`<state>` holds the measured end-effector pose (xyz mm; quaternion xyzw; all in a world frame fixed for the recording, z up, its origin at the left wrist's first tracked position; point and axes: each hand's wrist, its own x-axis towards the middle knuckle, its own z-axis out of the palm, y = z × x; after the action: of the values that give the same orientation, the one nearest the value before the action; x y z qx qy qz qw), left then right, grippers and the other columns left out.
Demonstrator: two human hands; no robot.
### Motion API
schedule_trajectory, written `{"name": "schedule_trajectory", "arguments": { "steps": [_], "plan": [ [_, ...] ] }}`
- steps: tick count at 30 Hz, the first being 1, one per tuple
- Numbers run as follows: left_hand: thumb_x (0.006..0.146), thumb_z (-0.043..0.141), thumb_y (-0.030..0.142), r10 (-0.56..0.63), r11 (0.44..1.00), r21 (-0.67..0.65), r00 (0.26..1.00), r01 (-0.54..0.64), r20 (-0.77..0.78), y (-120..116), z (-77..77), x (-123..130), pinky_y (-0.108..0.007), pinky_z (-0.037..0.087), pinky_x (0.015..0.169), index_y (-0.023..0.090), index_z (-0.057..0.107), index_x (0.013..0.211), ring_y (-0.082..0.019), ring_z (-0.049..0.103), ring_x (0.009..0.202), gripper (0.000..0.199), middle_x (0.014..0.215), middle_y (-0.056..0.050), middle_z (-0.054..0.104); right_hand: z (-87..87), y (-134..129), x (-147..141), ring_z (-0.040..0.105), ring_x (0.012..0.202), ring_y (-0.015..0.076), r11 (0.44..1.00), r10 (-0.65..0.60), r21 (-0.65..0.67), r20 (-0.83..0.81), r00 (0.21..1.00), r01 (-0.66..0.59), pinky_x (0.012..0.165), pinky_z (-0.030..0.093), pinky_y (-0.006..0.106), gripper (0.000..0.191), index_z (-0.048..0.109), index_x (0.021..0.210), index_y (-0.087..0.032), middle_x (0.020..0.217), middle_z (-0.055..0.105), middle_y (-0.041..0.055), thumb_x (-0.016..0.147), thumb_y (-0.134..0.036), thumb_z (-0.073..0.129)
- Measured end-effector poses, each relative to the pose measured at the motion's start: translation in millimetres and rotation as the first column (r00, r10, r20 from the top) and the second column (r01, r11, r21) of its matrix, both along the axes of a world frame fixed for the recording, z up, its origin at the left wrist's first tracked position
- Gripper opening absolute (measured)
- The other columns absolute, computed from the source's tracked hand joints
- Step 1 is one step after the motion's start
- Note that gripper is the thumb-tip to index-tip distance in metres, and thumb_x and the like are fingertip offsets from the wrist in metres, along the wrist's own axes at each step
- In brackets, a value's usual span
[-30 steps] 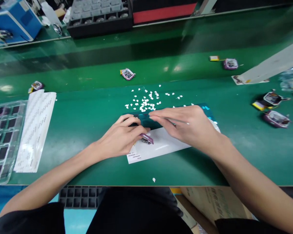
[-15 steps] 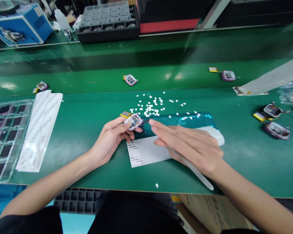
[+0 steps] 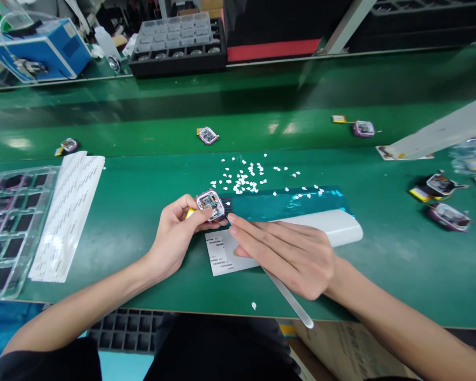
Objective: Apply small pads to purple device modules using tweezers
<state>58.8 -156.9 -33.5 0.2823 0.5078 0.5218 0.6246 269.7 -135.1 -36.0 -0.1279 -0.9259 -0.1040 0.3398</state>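
Note:
My left hand (image 3: 178, 230) pinches a small pink-rimmed device (image 3: 211, 204) with an exposed circuit board, its yellow battery (image 3: 189, 212) partly hidden by the fingers. In my right hand (image 3: 287, 251) is a slim metal tool (image 3: 291, 301), gripped like a pen, with its tip close to the device's right side. Whether the tip touches the device cannot be made out. Beneath the hands lie a white printed sheet (image 3: 218, 254) and a teal film strip (image 3: 262, 207). Small white pieces (image 3: 244, 182) are scattered just beyond the film.
More opened devices lie at the back (image 3: 208, 135) and on the right (image 3: 449, 217). Long paper strips (image 3: 69, 211) and a clear tray (image 3: 16, 233) are at left. A grey post (image 3: 440, 124) rises at right. A black tray (image 3: 178, 62) stands on the shelf.
The device has turned and shifted slightly left in my left hand. My right hand and the tool have moved left and nearer to me, following the device's right side.

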Motion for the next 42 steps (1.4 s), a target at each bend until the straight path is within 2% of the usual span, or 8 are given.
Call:
{"name": "schedule_trajectory", "arguments": {
  "steps": [4,16,21,26,31,36,39,42],
  "plan": [
    [0.073,0.076,0.021,-0.004,1.0,0.012,1.0,0.005,-0.027,-4,0.2,3,-0.026,0.062,0.069,0.017,0.051,0.063,-0.01,0.063,0.068,0.028,0.076,0.003,0.064,3.8,0,-2,0.074,0.094,0.0232,1.0,0.029,-0.013,0.078,0.997,-0.028,0.072,0.066,0.031,0.026,0.066,0.117,-0.001,0.121,0.069,0.0219,0.094,-0.014,0.066],
    [0.075,0.076,0.022,-0.007,0.998,0.065,0.986,0.018,-0.169,-7,-1.8,3,-0.022,0.057,0.063,0.017,0.051,0.064,-0.01,0.056,0.067,0.028,0.072,0.002,0.06,4.2,-3,-6,0.075,0.087,0.0217,0.999,0.051,-0.011,0.093,0.994,-0.05,0.069,0.066,0.031,0.017,0.069,0.109,-0.005,0.115,0.072,0.0196,0.096,-0.014,0.064],
    [0.077,0.079,0.027,-0.024,0.997,0.066,0.972,0.04,-0.232,-8,-4.8,5,-0.024,0.059,0.06,0.018,0.059,0.072,-0.01,0.056,0.059,0.022,0.067,0.004,0.057,1.7,-7,-8,0.076,0.086,0.0217,0.994,0.036,-0.108,0.038,0.999,-0.032,0.067,0.067,0.031,0.019,0.067,0.113,-0.005,0.111,0.074,0.0177,0.096,-0.013,0.063],
    [0.079,0.079,0.031,-0.037,0.994,0.091,0.975,0.058,-0.22,-8,1.5,6,-0.028,0.064,0.061,0.018,0.068,0.09,-0.013,0.066,0.058,0.021,0.074,0.0,0.07,7.1,-11,-5,0.073,0.103,0.023,0.962,0.018,-0.271,-0.026,0.999,-0.025,0.083,0.066,0.035,0.026,0.061,0.123,-0.008,0.118,0.071,0.0178,0.097,-0.011,0.062],
    [0.079,0.079,0.029,-0.041,0.991,0.115,0.976,0.066,-0.212,-11,6.3,5,-0.027,0.064,0.06,0.017,0.069,0.092,-0.013,0.069,0.056,0.021,0.074,0.0,0.072,5.4,-6,-5,0.075,0.093,0.0222,0.977,0.059,-0.202,-0.028,0.998,-0.063,0.079,0.066,0.033,0.024,0.063,0.119,-0.005,0.116,0.071,0.0201,0.096,-0.01,0.064],
    [0.08,0.077,0.033,-0.023,0.984,0.161,0.951,0.076,-0.31,0,-3.5,1,-0.029,0.061,0.059,0.017,0.067,0.096,-0.014,0.066,0.053,0.024,0.073,-0.001,0.071,-0.4,-1,-7,0.075,0.085,0.019,0.983,0.025,-0.18,-0.059,0.998,-0.036,0.07,0.065,0.031,0.024,0.062,0.119,-0.005,0.118,0.071,0.0189,0.096,-0.011,0.065],
    [0.081,0.074,0.032,0.151,0.946,0.322,0.822,0.041,-0.549,27,-15.2,-19,-0.028,0.053,0.056,0.017,0.064,0.104,-0.014,0.063,0.054,0.029,0.073,0.0,0.067,1.0,1,-7,0.074,0.085,0.0181,0.986,0.011,-0.163,-0.069,0.998,-0.023,0.072,0.064,0.031,0.023,0.063,0.118,-0.005,0.118,0.071,0.0184,0.096,-0.012,0.065],
    [0.083,0.067,0.027,0.31,0.913,0.392,0.437,0.11,-0.844,58,-24.3,-52,-0.032,0.049,0.067,0.017,0.067,0.099,-0.019,0.062,0.069,0.019,0.079,-0.003,0.066,2.0,2,-7,0.074,0.083,0.0174,0.992,0.017,-0.127,-0.09,0.996,-0.029,0.071,0.064,0.03,0.021,0.063,0.117,-0.006,0.117,0.072,0.0171,0.097,-0.012,0.064]
  ]
}}
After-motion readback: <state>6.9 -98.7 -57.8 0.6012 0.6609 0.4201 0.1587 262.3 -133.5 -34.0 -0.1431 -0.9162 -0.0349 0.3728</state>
